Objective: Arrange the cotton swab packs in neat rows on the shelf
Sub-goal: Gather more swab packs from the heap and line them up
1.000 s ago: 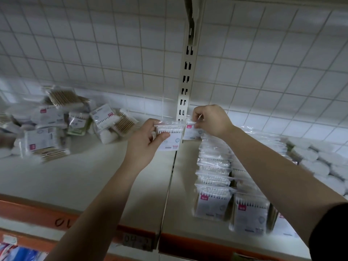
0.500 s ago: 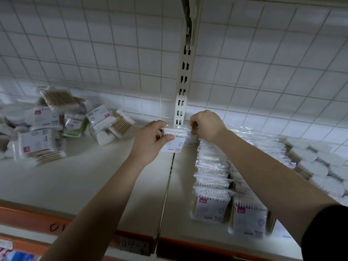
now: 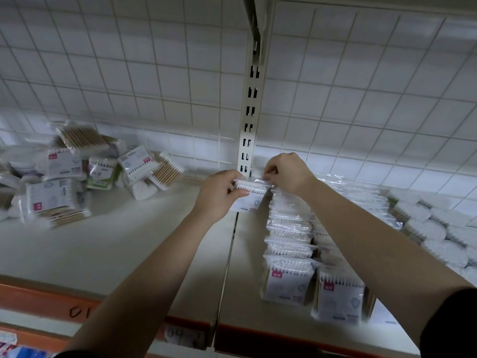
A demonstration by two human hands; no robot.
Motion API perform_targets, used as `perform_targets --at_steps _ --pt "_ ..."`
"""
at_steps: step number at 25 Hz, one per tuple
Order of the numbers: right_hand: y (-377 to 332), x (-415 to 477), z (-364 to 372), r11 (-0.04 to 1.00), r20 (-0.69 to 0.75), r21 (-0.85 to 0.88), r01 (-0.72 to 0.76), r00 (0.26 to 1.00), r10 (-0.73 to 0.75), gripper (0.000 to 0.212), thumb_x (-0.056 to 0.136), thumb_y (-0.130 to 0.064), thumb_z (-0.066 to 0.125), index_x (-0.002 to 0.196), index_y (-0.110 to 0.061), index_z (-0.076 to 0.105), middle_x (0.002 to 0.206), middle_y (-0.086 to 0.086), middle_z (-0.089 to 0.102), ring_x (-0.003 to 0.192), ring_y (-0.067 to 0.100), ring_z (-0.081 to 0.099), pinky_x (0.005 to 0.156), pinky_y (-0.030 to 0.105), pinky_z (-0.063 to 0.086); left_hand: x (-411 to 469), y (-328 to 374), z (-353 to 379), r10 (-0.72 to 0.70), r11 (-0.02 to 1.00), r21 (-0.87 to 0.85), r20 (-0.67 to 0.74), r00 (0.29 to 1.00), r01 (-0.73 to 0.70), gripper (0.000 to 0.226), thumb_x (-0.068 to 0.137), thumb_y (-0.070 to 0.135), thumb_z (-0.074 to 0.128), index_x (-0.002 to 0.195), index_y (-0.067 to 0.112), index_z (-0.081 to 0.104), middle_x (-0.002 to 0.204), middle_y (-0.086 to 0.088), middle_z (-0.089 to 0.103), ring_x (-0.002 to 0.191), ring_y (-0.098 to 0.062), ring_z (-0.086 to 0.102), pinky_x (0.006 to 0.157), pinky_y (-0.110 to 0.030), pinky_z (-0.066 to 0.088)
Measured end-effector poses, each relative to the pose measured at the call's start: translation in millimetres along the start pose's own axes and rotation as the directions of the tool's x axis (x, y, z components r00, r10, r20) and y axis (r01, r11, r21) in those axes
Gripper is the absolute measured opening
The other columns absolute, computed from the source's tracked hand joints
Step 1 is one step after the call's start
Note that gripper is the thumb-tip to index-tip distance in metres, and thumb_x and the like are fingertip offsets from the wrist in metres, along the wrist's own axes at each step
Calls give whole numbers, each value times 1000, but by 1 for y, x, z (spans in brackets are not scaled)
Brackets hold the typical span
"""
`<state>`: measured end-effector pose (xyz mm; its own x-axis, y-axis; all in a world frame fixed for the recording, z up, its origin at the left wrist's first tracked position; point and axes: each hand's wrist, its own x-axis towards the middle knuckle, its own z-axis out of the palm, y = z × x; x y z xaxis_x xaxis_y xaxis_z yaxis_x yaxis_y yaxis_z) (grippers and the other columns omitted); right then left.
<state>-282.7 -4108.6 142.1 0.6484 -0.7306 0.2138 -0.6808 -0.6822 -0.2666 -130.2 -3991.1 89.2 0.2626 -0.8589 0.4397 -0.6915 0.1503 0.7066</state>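
Cotton swab pack, gripped by the left hand and pinched at its top by the right hand, held at the back of a row on the shelf; placing step, next probably lowering it upright, flush behind that row.

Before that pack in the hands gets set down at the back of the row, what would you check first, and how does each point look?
1. Hold on the pack: the left hand grips its left end and the right hand pinches its top right corner. ok.
2. Which way it faces: swab tips up and label below, like the row. ok.
3. Free spot at the back end of the row: hidden behind the hands. cannot tell.
4. Row lined up: its packs stand one behind another, front to back. ok.
5. All packs sorted: the loose pile on the left of the shelf lies jumbled. not ok.
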Motion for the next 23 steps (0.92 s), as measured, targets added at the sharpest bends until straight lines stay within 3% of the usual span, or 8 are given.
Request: perform_targets --at_steps 4,9,14,20,23 --pt "14 -16 -17 996 -124 92 13 992 -2 20 85 -5 56 97 -12 71 93 0 68 80 14 58 81 23 45 6 1 14 38 999 -1 -68 997 -38 24 75 16 78 98 13 69 87 5 51 71 -20 59 72 -30 48" --pt "30 -35 -30 993 -178 119 -9 984 31 19 84 -7 58 97 -14 70 92 1 67 82 17 62 83 30 49 8 3 25 2 1000 17 -76 997 -1 27 75 13 79 99 9 67 89 0 62 63 -2 54 64 -6 37" --pt "38 -45 -34 994 -211 110 -30 976 53 18 84 -7 57 97 -13 69 90 2 68 82 18 63 81 32 50 17 0 28 62 992 114 -38 997 -58 20 77 16 77 93 5 70 81 -9 70 76 -22 65 71 -29 50" --pt "46 -49 -33 991 -209 125 -53 975 78 18 84 -8 58 95 -16 69 88 -1 67 81 18 63 81 32 50 31 3 35 42 974 225 -2 999 -40 23 86 18 68 105 5 71 98 -12 71 92 -26 64 71 -21 37" --pt "50 -52 -33 991 -213 119 -56 974 81 18 83 -8 58 94 -17 70 90 -1 68 80 17 63 81 32 51 34 4 35 21 948 317 0 1000 -20 26 89 26 65 109 10 68 100 -7 72 95 -25 63 67 -24 37"
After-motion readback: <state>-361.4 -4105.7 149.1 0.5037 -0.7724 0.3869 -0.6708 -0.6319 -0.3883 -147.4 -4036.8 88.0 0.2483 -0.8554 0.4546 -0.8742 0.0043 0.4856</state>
